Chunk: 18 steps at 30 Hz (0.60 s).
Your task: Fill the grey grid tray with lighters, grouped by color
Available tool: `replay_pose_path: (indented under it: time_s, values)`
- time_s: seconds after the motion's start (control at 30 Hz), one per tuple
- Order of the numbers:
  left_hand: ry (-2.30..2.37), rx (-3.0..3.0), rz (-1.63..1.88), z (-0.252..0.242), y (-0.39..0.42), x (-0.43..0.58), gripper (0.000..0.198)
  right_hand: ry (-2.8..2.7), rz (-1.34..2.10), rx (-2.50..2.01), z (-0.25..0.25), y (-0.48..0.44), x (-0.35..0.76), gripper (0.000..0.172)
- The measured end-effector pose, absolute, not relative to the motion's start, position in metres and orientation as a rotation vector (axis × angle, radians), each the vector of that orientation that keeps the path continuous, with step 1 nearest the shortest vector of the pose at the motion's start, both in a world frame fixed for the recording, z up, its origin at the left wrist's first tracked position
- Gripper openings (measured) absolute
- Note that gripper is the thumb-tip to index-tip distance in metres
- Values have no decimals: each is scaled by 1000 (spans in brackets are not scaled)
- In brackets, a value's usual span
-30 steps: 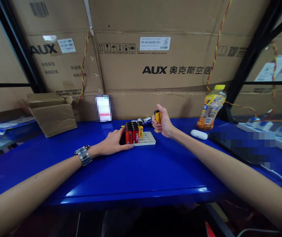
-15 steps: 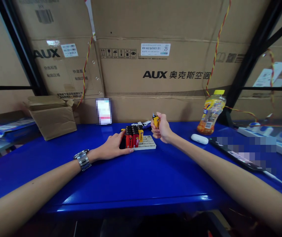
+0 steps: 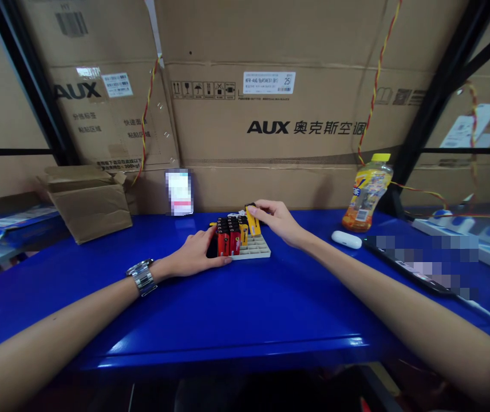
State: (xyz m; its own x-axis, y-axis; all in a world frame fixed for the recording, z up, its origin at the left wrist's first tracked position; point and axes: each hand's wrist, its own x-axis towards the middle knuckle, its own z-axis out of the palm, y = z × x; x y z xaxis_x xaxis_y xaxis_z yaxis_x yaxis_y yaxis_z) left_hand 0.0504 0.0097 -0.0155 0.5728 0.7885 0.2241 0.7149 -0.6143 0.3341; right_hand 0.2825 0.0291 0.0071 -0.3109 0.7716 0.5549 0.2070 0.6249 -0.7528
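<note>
A white gridded tray (image 3: 259, 252) stands on the blue table, its left part filled with several upright lighters, red ones (image 3: 223, 244) in front and a yellow one (image 3: 244, 234) beside them. My right hand (image 3: 278, 220) pinches a yellow lighter (image 3: 252, 222) by its black top, slightly tilted, with its lower end at the back cells of the tray. My left hand (image 3: 193, 253) lies at the tray's left side, thumb along the front edge and fingers behind, spread around the lighters. Right-hand cells of the tray are bare.
Behind the tray lie small items (image 3: 236, 215), partly hidden. A lit phone (image 3: 180, 191) leans on the large carton at the back. An open cardboard box (image 3: 90, 206) is at left. At right are a drink bottle (image 3: 367, 191), a white case (image 3: 347, 239), a dark phone (image 3: 412, 269) and power strips (image 3: 477, 243).
My right hand has moved left and down from beside the tray, bringing the yellow lighter over the cells. The flame-like blue tip at the lighter no longer shows. My left hand stays in place.
</note>
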Motion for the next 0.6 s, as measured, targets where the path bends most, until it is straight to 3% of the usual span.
replay_pose_path:
  time_s: [0.27, 0.6]
  values:
    - [1223, 2669, 586, -20, 13, 49, 68, -1979, 843, -796, 6, 23, 280, 26]
    - [1246, 2597, 560, -17, 12, 50, 77, -2057, 941, -804, 9, 19, 285, 26]
